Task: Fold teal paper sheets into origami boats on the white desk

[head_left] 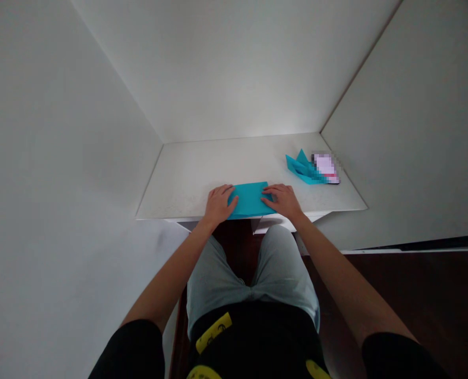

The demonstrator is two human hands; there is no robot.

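A folded sheet of blue paper (250,199) lies at the front edge of the white desk, wider than it is deep. My left hand (219,203) holds its left side, fingers bent and thumb resting on the paper. On the right side, my right hand (284,201) holds it in the same way, with fingertips and thumb on the surface. The paper's outer ends are partly hidden under both hands. Further right and back sits a folded blue paper boat (302,169) with raised points, apart from my hands.
A phone-like object (325,166), blurred out, lies beside the boat near the right wall. White walls enclose the desk (190,168) at the left, back and right. My legs (277,263) are under its front edge, above a dark floor.
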